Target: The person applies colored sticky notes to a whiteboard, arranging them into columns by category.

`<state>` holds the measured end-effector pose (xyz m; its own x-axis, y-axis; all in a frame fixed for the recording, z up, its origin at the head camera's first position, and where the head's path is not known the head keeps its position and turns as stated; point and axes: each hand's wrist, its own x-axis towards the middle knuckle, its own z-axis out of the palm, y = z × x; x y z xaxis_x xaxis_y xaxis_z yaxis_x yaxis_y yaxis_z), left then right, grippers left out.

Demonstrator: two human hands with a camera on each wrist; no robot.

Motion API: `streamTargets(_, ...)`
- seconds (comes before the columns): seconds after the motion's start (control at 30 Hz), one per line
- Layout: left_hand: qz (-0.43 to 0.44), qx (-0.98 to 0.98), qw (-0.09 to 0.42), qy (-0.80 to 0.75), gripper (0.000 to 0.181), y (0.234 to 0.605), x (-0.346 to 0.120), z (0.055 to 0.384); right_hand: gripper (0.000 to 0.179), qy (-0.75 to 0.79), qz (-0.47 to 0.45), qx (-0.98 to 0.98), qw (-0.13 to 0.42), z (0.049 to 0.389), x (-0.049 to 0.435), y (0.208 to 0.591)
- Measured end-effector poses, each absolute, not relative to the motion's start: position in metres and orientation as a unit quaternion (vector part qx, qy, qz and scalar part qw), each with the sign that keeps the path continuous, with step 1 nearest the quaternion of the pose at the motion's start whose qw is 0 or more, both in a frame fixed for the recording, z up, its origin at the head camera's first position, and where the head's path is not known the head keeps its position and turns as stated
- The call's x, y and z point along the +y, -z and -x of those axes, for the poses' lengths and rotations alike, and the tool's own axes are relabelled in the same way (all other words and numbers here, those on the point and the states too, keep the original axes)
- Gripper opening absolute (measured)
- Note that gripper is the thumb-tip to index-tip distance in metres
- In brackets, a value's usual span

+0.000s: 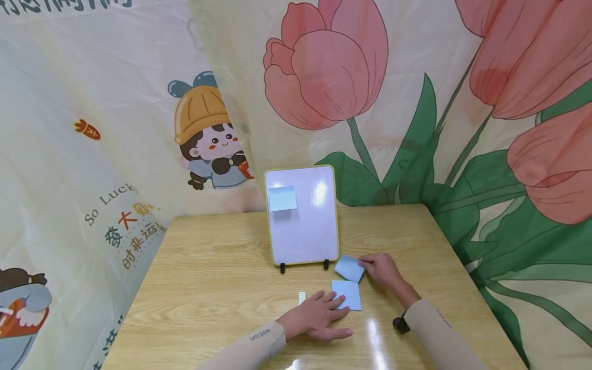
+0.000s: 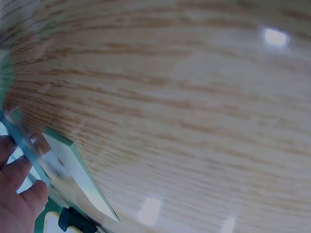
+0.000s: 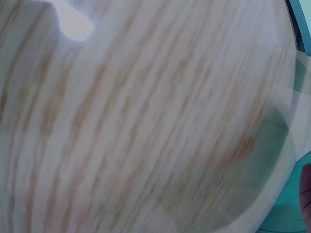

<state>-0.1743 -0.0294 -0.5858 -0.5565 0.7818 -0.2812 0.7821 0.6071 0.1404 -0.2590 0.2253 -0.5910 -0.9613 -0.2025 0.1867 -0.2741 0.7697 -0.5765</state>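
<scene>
My left hand (image 1: pixel 319 316) lies with spread fingers on a light-blue sticky note pad (image 1: pixel 351 294). Between thumb and fingers, my right hand (image 1: pixel 383 271) pinches the right edge of a single blue sticky note (image 1: pixel 349 268), which bends just beyond the pad. The left wrist view has the left fingers (image 2: pixel 17 170) at the blue pad's edge. Only a fingertip (image 3: pixel 305 191) and part of the blue note (image 3: pixel 284 213) enter the right wrist view. Another blue sticky note (image 1: pixel 282 198) is stuck on the upper left of a small whiteboard (image 1: pixel 305 234).
The whiteboard stands upright on black feet (image 1: pixel 282 267) toward the table's back. A narrow pale-green pad (image 1: pixel 302 297) lies beside the left hand. Glossy wooden table (image 1: pixel 208 288) runs back to a printed cloth (image 1: pixel 240 31) with tulips.
</scene>
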Motion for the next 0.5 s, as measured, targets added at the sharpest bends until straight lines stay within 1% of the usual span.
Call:
streamTargets(0.27, -0.443, 0.883, 0.158, 0.003, 0.076, 0.5863, -0.0286, 0.1754, 0.016, -0.326, -0.137, -0.933, 0.065, 0.2593, 0.2297, 0.5905)
streamTargets(0.5, -0.444, 0.883, 0.152, 0.009, 0.075, 0.5857, -0.0286, 0.1757, 0.016, -0.345, -0.115, -0.929, 0.07, 0.2569, 0.2346, 0.5817)
